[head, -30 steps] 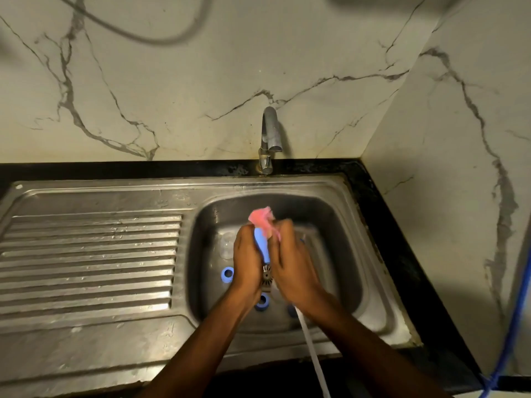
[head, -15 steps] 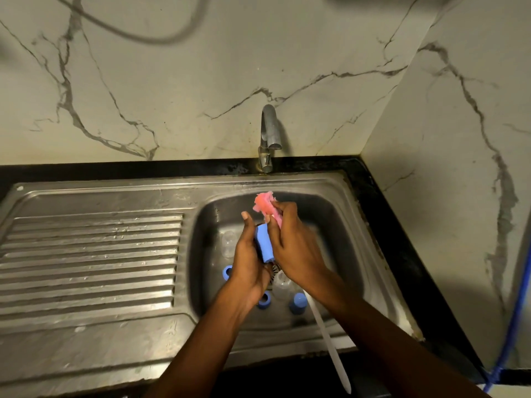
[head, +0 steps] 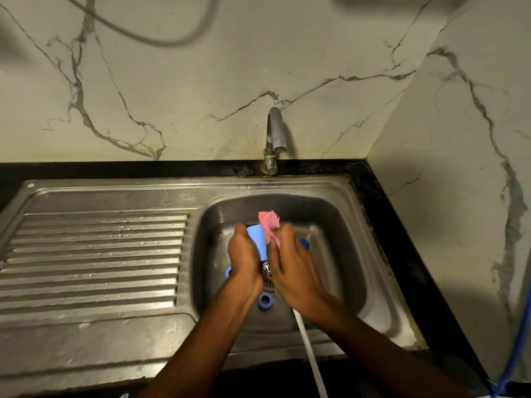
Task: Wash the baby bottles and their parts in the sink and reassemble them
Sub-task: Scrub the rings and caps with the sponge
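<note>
Over the steel sink basin (head: 339, 219), my left hand (head: 244, 258) grips a light blue bottle part (head: 258, 239), a tapered cap. My right hand (head: 293, 268) presses a pink cloth (head: 270, 222) against that part. A blue ring (head: 265, 301) lies on the basin floor below my wrists. Another blue ring (head: 227, 272) peeks out left of my left hand, and a third blue piece (head: 304, 244) shows right of my right hand. The drain strainer (head: 267, 275) is visible between my hands.
The tap (head: 275, 136) stands behind the basin with no water running. A ribbed steel drainboard (head: 94, 259) lies to the left. A white stick-like handle (head: 309, 349) slants from the basin over the front edge. Marble walls close the back and right; a blue hose (head: 517, 351) hangs at far right.
Both hands dropped slightly lower in the basin and the pink cloth shifted along the blue part. The blue piece by the drain is now hidden under my right hand.
</note>
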